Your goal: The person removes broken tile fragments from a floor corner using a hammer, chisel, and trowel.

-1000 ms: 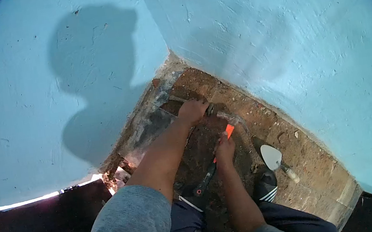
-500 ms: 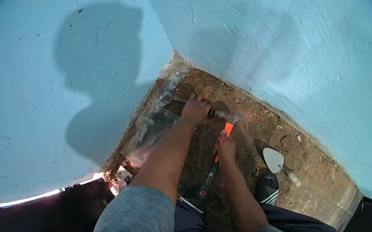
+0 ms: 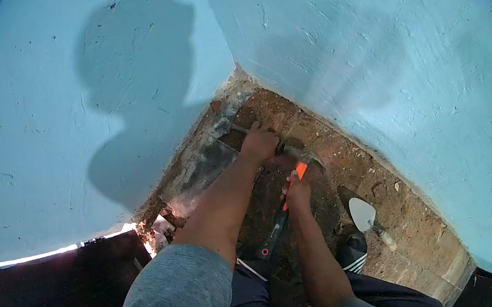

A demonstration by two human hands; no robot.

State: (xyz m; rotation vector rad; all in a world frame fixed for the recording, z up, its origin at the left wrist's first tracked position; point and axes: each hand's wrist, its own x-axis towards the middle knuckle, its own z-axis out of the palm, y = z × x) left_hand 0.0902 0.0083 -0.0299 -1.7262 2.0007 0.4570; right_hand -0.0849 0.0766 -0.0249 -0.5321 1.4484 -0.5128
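Note:
My right hand is wrapped round the orange and black handle of a claw hammer. The hammer's head, smeared by motion, is right beside the dark end of a chisel. Closed round that chisel is my left hand, which hides its middle. The chisel's metal blade sticks out to the left of the fingers, low over the broken floor and against the edge of a grey slab.
Two blue walls meet in the corner ahead. A trowel lies on the dirt to the right, near my shoe. Rubble sits by the bright gap at left, and a dark panel is beyond it.
The hammer's head has shifted slightly and is now blurred beside the chisel's end. My left hand keeps its grip on the chisel. The view has tilted slightly.

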